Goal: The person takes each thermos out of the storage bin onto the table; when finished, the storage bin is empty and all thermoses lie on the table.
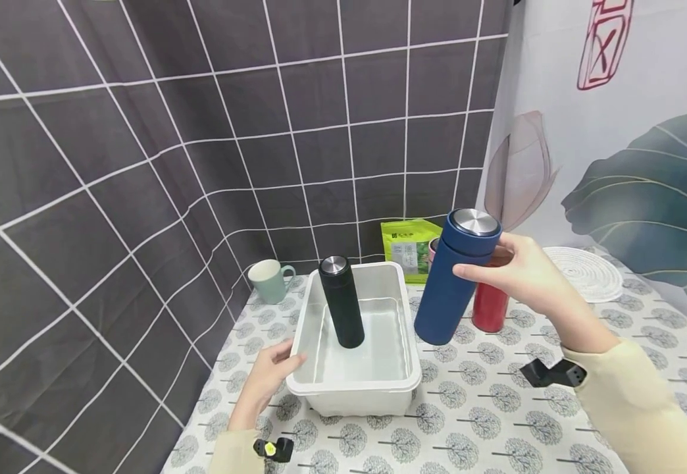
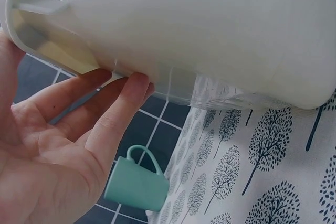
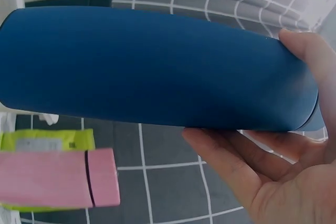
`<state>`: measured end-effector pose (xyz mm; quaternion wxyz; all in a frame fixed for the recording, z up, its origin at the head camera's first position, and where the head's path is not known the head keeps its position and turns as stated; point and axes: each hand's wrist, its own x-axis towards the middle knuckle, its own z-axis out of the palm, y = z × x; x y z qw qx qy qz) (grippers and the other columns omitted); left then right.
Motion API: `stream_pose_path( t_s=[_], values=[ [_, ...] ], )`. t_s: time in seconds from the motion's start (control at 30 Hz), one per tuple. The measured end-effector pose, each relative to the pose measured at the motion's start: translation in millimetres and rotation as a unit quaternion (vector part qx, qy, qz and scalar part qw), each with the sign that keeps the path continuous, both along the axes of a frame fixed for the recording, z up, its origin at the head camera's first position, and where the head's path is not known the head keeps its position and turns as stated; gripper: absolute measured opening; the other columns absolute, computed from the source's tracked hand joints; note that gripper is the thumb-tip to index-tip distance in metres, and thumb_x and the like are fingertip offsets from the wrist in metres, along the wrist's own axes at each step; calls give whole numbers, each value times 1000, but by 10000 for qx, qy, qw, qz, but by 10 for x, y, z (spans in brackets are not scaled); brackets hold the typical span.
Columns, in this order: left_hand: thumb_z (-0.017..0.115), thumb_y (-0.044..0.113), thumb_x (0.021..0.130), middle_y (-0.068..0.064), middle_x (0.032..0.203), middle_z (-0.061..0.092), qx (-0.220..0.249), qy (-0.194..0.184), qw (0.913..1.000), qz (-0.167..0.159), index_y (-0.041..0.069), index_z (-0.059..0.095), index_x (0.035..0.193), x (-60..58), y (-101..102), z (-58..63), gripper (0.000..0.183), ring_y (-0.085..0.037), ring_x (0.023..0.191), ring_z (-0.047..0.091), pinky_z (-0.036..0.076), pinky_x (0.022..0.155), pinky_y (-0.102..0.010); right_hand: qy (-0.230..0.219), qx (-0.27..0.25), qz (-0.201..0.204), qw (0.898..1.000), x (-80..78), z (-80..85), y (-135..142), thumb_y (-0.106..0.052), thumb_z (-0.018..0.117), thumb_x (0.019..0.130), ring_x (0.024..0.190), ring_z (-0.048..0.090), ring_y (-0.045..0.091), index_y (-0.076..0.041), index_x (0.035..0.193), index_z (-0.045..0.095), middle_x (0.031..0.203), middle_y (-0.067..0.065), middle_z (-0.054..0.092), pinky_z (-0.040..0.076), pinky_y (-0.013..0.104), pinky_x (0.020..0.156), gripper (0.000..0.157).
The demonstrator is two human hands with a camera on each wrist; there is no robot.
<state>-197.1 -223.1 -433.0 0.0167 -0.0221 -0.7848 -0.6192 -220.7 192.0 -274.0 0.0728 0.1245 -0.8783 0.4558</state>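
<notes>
We see the right hand (image 1: 521,273) grasping a tall, matte-blue cylindrical flask (image 1: 447,283) near its silver-topped end, presumably leaving the base free; it tilts just right of the rectangular white plastic tub (image 1: 358,386). The left hand (image 1: 268,374) grips that tub's rim, likely for steadiness, while 1 slim black cylindrical flask (image 1: 342,306) stands inside.

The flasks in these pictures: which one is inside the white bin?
The black flask. It alone is inside the white bin; the blue flask is in the right hand, and the red flask and pink flask are outside it.
</notes>
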Motion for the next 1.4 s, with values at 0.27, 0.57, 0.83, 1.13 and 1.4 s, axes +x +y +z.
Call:
stream_pose_path(
  t_s=[0.27,0.57,0.83,1.13,1.4],
  values=[
    [68,11,87,-27,130,60,-72,-104,9998,138,-6,56,132,41,-4,-4,50,-39,118,61,53,99,-45,-18,343,-267,9991,-20,-53,196,-46,77,81,106,67,34,-7,128,59,115,20,70,56,48,85,63],
    [68,10,86,-29,128,60,-169,-26,9998,143,-9,56,131,8,-10,5,50,-41,117,61,53,99,-46,-157,520,-439,9976,-57,-267,456,-47,74,83,107,65,30,-7,127,59,119,22,68,53,48,86,61],
    [67,10,86,-30,128,60,-157,-30,9998,74,-10,56,130,16,11,4,50,-40,117,61,53,98,-45,-279,649,-689,9951,-84,-445,809,-47,72,85,89,57,-10,-4,132,54,125,29,62,54,56,81,66],
    [68,11,86,-29,127,61,-196,-23,9996,198,-8,57,130,8,4,25,49,-40,116,62,53,99,-46,-274,831,-947,9917,-183,-627,1183,-44,73,85,93,70,21,0,135,52,125,34,60,59,46,68,70],
    [68,11,86,-29,127,61,-156,-39,9997,159,-8,56,130,5,20,-1,50,-39,115,62,53,99,-46,-545,1043,-1231,9854,-364,-775,1464,-52,67,86,118,46,60,2,145,39,131,39,49,50,64,75,85]
  ],
)
